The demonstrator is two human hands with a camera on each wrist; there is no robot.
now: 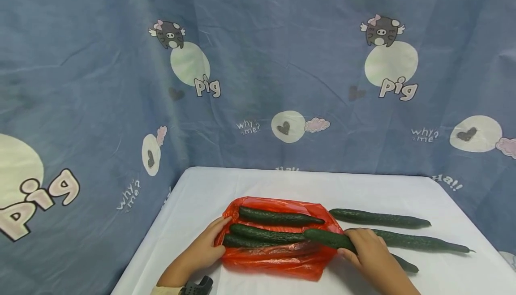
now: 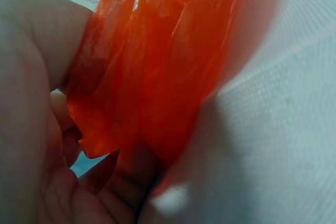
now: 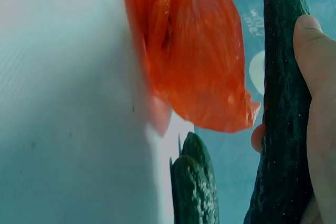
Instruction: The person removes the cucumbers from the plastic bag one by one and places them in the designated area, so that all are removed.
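A red plastic bag (image 1: 278, 263) lies spread on the white table, with several dark green cucumbers on its red film; whether any sit inside a layer cannot be told. My left hand (image 1: 203, 248) holds the bag's left edge, and in the left wrist view the crumpled red film (image 2: 152, 72) runs between thumb and fingers. With my right hand (image 1: 370, 252) I grip a cucumber (image 1: 325, 237) around its middle. One end of it reaches over the bag's right side, while the other points toward the front right. Thumb and a fingertip show on either side of that cucumber (image 3: 286, 93) in the right wrist view.
Two more cucumbers lie on the table right of the bag, a farther cucumber (image 1: 380, 219) and a nearer cucumber (image 1: 423, 242). A blue curtain (image 1: 258, 62) printed with pigs hangs behind the white table (image 1: 225, 181). A dark device (image 1: 197, 286) is on my left wrist.
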